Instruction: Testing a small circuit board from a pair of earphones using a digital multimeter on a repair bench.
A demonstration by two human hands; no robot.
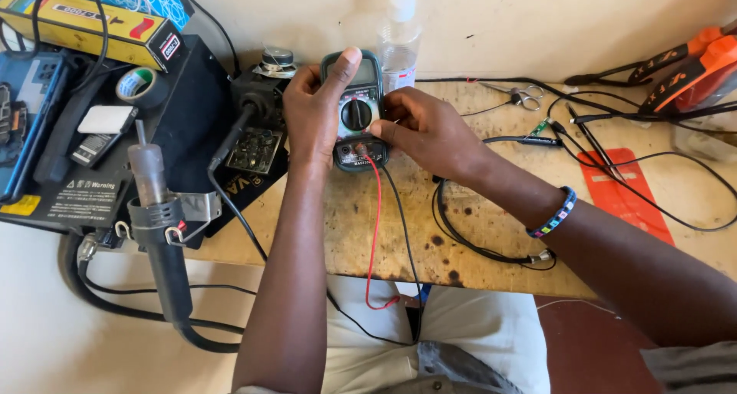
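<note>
A person seated at a scorched wooden counter (461, 240) holds a dark green multimeter (355, 110) between both hands, the meter standing near the counter's back edge, just in front of a clear plastic bottle (399, 37) against the wall. The left hand (315, 117) wraps the meter's left side, its fingers closed around the case and the thumb stretched up along the top edge beside the display. The right hand (430, 133) comes in from the right, its fingertips pinched at the lower right of the meter, close to the round dial and the sockets where a red lead (375, 233) and a black lead (403, 225) plug in; whether it grips a plug or only touches the case cannot be told. Both leads trail off the counter's front edge onto the person's lap. A beaded bracelet (554, 216) circles the right wrist. To the left, a hot-air wand (157, 233) rests in its holder on a black rework station (165, 125), with a roll of tape (138, 85) and a yellow box (92, 27) behind it. To the right lie small scissors (522, 96), tangled black cables (614, 133) and an orange tool (691, 67).
</note>
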